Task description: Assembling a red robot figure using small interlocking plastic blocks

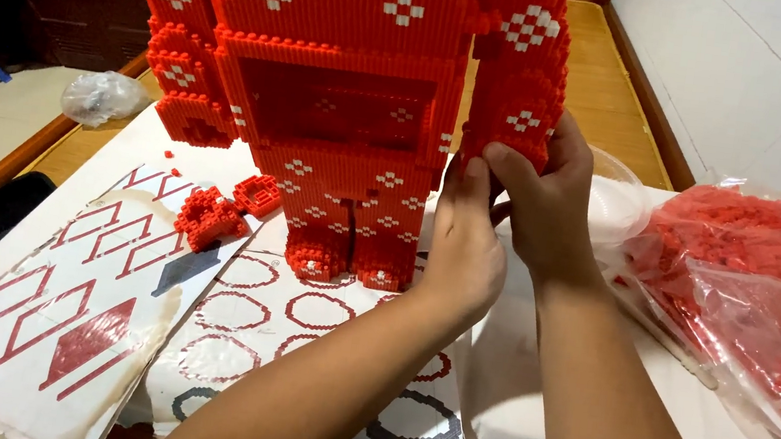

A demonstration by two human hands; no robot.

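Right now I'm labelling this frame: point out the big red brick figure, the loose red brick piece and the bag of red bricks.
big red brick figure [344,115], head view, chest.
loose red brick piece [209,217], head view, middle.
bag of red bricks [750,284], head view, clear plastic front.

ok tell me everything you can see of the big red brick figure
The red brick figure is built of many tiny studded blocks, plastic by the look, with small white cross-shaped dots scattered over it. It stands upright on printed instruction sheets, on two short legs; its head is out of frame. The belly has a recessed rectangular panel. An arm hangs at each side. The right hand grips the lower end of one arm, and the left hand presses beside it.
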